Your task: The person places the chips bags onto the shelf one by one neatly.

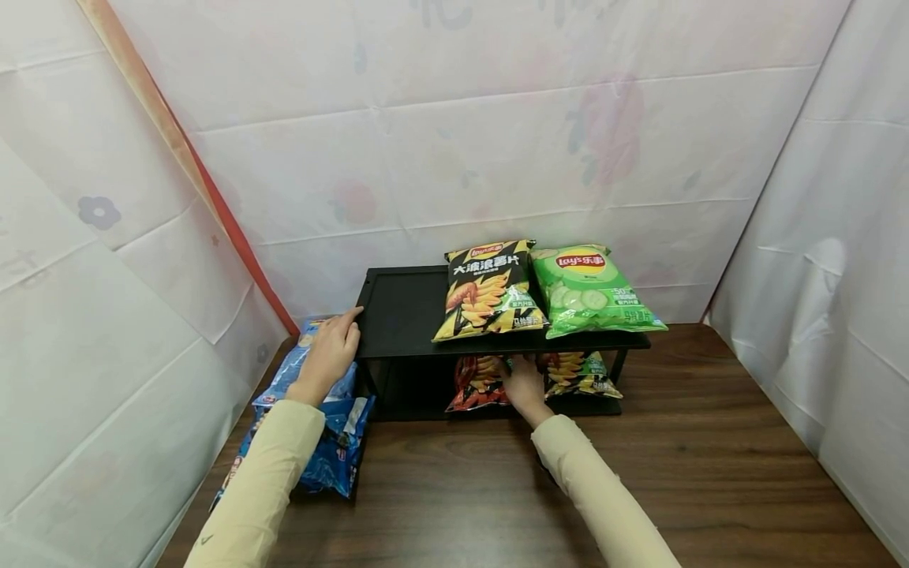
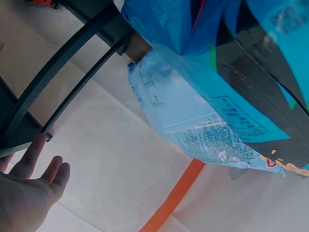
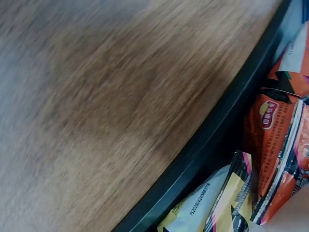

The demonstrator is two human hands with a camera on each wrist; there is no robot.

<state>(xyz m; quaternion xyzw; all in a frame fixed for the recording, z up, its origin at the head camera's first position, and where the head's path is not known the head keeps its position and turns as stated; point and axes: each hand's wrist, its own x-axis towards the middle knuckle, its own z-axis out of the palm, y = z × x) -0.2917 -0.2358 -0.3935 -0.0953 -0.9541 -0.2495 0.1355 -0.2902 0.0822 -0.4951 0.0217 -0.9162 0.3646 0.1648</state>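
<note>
A black two-tier shelf (image 1: 405, 312) stands on the table. My left hand (image 1: 330, 355) rests at its left edge, fingers fairly straight against the frame in the left wrist view. My right hand (image 1: 525, 386) reaches into the lower tier, between a red chip bag (image 1: 477, 386) and a black-and-yellow chip bag (image 1: 585, 375). Its thumb lies by the red bag; the upper board hides its other fingers. In the right wrist view, only a blurred bit of that hand shows beside the red bag. On the upper tier lie another black-and-yellow chip bag (image 1: 490, 292) and a green chip bag (image 1: 592, 292).
Left of the shelf, under the left forearm, are dark blue snack bags (image 1: 334, 457) and a light blue one (image 1: 284, 383). Pale printed cloth (image 1: 440, 158) hangs behind and at both sides. Brown wooden tabletop (image 1: 454, 497) extends in front.
</note>
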